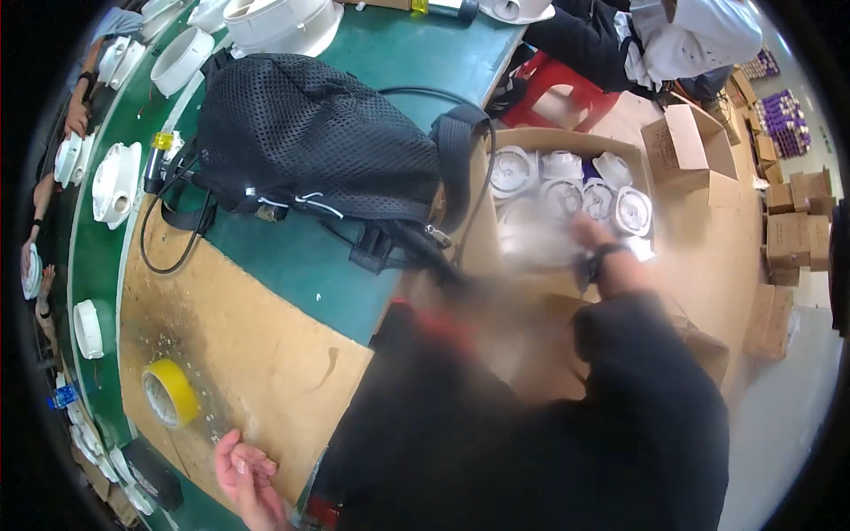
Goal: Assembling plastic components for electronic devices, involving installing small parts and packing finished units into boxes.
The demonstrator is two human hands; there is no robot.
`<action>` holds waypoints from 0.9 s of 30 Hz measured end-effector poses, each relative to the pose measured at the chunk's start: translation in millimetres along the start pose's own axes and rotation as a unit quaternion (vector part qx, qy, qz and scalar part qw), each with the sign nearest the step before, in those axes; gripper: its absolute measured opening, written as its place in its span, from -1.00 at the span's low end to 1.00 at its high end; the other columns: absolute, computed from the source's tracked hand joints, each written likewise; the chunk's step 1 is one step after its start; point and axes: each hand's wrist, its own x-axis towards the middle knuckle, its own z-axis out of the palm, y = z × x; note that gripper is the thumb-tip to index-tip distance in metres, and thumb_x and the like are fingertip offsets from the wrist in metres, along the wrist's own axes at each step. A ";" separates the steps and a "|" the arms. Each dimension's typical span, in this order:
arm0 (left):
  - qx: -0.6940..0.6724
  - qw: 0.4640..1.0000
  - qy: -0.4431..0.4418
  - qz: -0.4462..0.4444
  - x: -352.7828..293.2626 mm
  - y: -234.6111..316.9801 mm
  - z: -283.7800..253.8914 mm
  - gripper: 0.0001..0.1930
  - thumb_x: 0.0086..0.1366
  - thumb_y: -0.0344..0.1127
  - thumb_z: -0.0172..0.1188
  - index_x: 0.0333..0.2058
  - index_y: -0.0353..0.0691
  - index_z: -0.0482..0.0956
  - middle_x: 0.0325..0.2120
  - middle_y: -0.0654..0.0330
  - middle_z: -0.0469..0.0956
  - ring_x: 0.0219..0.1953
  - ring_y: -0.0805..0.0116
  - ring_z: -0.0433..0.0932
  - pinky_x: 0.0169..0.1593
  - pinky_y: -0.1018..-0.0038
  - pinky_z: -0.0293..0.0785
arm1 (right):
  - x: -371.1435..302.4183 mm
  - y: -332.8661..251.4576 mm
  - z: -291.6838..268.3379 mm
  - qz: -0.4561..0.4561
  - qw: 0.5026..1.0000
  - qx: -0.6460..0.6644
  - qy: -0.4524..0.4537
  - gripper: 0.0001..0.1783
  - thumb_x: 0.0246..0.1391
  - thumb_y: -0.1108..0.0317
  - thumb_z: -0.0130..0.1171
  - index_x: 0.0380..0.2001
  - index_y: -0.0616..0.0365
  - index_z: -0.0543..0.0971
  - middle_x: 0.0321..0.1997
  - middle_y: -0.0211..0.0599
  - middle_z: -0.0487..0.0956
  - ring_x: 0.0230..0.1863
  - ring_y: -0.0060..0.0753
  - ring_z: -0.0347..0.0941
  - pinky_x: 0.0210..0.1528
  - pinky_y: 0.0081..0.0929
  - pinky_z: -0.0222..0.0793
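step: your right hand (pixel 587 232) seems to be reaching for white parts (pixel 632 211) in the cardboard box (pixel 575 138) | its grip: blurred, can't tell | left hand (pixel 246 469): loosely curled, empty | next: likely calls for careful grasping

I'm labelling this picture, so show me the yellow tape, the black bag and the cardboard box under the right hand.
Yellow tape (pixel 184 391): head view, outer side of the roll.
Black bag (pixel 310 133): head view, mesh body.
Cardboard box (pixel 574 139): head view, far wall.
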 end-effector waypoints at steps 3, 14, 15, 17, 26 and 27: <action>0.003 1.000 -0.004 0.009 2.0 -5.7 -0.3 -0.59 0.40 -0.27 0.10 0.13 -0.37 0.34 -0.41 0.23 0.47 -0.51 0.59 0.38 -0.40 0.72 0.36 | 44.1 -77.6 -50.5 0.398 0.821 0.343 -0.224 -0.43 -0.13 0.29 0.34 0.05 0.12 0.54 0.03 0.08 0.57 0.12 0.07 0.48 0.13 -0.18 0.39; 0.015 1.000 -0.008 -0.001 3.5 0.9 6.4 -0.60 0.37 -0.27 0.12 0.09 -0.36 0.35 -0.43 0.22 0.46 -0.55 0.60 0.40 -0.46 0.71 0.34 | 43.8 -94.6 -40.2 0.453 0.832 0.233 -0.218 -0.64 0.04 0.27 0.14 -0.13 0.27 0.55 -0.13 0.15 0.62 -0.01 0.06 0.57 0.03 -0.09 0.47; 0.012 1.000 0.005 0.005 -0.2 2.4 3.1 -0.60 0.37 -0.27 0.12 0.09 -0.36 0.35 -0.43 0.22 0.46 -0.55 0.60 0.40 -0.46 0.71 0.34 | 51.0 -87.8 -62.3 0.485 0.810 0.283 -0.167 -0.62 0.04 0.26 0.13 -0.11 0.29 0.53 -0.14 0.18 0.61 -0.01 0.10 0.56 0.03 -0.08 0.45; -0.014 1.000 -0.021 -0.002 8.0 1.3 8.4 -0.60 0.38 -0.26 0.12 0.08 -0.36 0.35 -0.43 0.23 0.47 -0.55 0.59 0.40 -0.47 0.71 0.35 | 9.0 -42.1 -60.8 0.553 0.735 0.392 0.016 -0.45 0.00 0.06 0.25 -0.08 0.31 0.51 -0.28 -0.03 0.61 -0.35 -0.22 0.59 -0.37 -0.28 0.49; -0.003 0.999 -0.034 -0.009 -0.2 16.6 10.2 -0.67 0.37 -0.33 0.09 0.04 -0.34 0.38 -0.41 0.16 0.55 -0.49 0.47 0.56 -0.41 0.65 0.46 | 27.8 1.2 -313.2 0.323 0.429 0.747 0.392 -0.65 0.20 0.25 0.14 -0.02 0.20 0.44 -0.38 -0.42 0.52 -0.51 -0.54 0.41 -0.49 -0.61 0.31; -0.005 1.000 -0.031 -0.003 -2.8 21.4 14.7 -0.67 0.37 -0.33 0.09 0.04 -0.34 0.38 -0.41 0.16 0.55 -0.49 0.47 0.56 -0.41 0.65 0.46 | 29.6 -0.2 -337.7 0.284 0.411 0.762 0.412 -0.66 0.22 0.28 0.11 0.01 0.21 0.44 -0.33 -0.38 0.55 -0.44 -0.49 0.47 -0.40 -0.58 0.42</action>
